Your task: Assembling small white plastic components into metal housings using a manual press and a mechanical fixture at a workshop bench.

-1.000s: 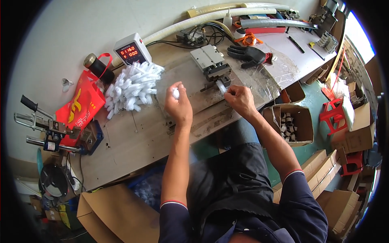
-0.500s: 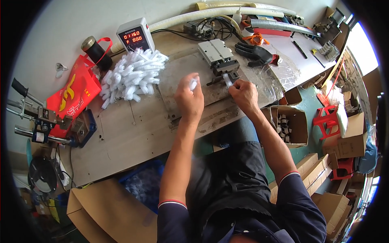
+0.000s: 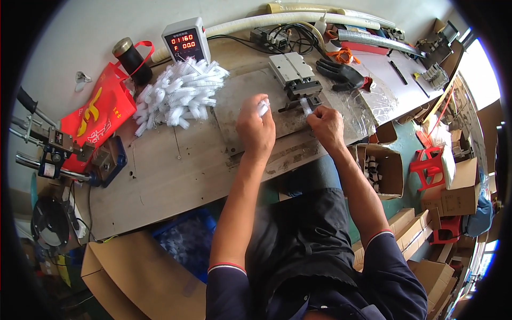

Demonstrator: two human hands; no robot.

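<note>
My left hand is raised over the front of the bench, its fingers closed on a short white ribbed tube. To its right, my right hand pinches another white ribbed tube, which stands at the dark metal jaws of a small bench fixture. The fixture's upper part is a light grey block. My right fingers hide the lower end of that tube. Left of the fixture lies a large heap of similar white ribbed tubes.
A display box with red digits stands behind the heap, near a red bag and a dark flask. A lever press is at the left. Black glove lies right of the fixture. Open cardboard boxes flank the bench below.
The whole view has shifted slightly, so the bench things sit a little further right. Both hands keep their holds, and the tube at the jaws has hardly moved.
</note>
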